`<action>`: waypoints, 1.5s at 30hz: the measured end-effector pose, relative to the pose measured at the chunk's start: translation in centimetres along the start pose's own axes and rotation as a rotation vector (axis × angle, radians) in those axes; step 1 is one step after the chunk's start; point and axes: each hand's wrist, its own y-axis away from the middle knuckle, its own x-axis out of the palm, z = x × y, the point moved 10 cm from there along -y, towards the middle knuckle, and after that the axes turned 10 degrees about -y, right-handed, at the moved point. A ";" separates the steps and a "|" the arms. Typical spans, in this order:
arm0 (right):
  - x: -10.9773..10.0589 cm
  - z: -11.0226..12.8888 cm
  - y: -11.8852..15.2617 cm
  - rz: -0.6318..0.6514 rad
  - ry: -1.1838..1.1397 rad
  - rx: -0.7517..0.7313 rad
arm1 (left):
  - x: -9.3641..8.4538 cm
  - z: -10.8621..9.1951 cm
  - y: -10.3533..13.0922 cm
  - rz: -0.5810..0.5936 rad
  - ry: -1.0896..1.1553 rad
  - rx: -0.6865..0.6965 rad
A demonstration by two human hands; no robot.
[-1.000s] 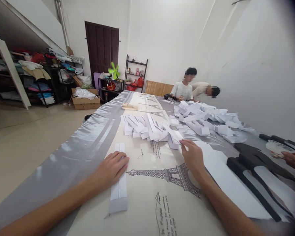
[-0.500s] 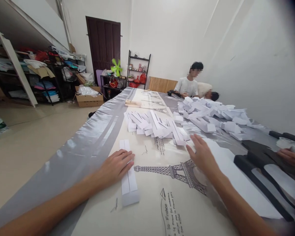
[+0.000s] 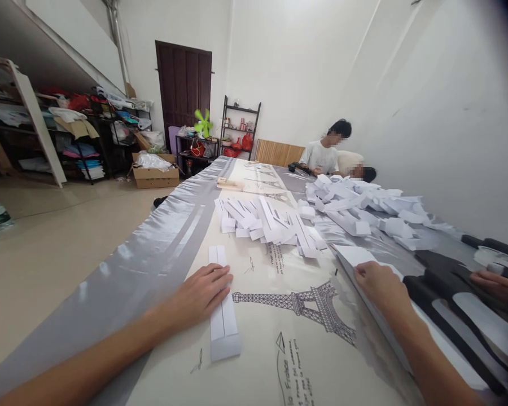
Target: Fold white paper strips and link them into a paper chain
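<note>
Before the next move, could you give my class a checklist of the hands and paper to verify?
1. Left hand on the folded strip: ok, fingers lie across it.
2. Strip lying on the printed cover: ok.
3. Right hand at the white sheet: ok, fingers curled at its edge.
4. Only one sheet in those fingers: cannot tell.
5. Nearer paper pile neatly stacked: not ok, pieces overlap at various angles.
6. Co-worker's hand apart from the right hand: ok.

Paper strip [image 3: 225, 330] partly hidden by left hand [image 3: 207, 290], co-worker's hand [image 3: 497, 286] cut by right edge
</note>
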 end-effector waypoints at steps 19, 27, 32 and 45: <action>-2.8 14.1 9.2 0.265 -1.011 -0.544 | -0.3 -0.2 -0.1 -0.014 0.040 -0.010; 2.9 17.2 12.1 0.625 -1.346 -0.243 | -0.5 -0.2 -0.3 -0.012 0.056 -0.014; 3.7 16.9 10.3 0.331 -0.990 -0.405 | -0.2 0.3 -0.2 -0.003 0.078 -0.061; 3.3 16.4 10.2 0.235 -0.777 -0.434 | -1.2 -3.7 -0.2 0.046 0.135 0.167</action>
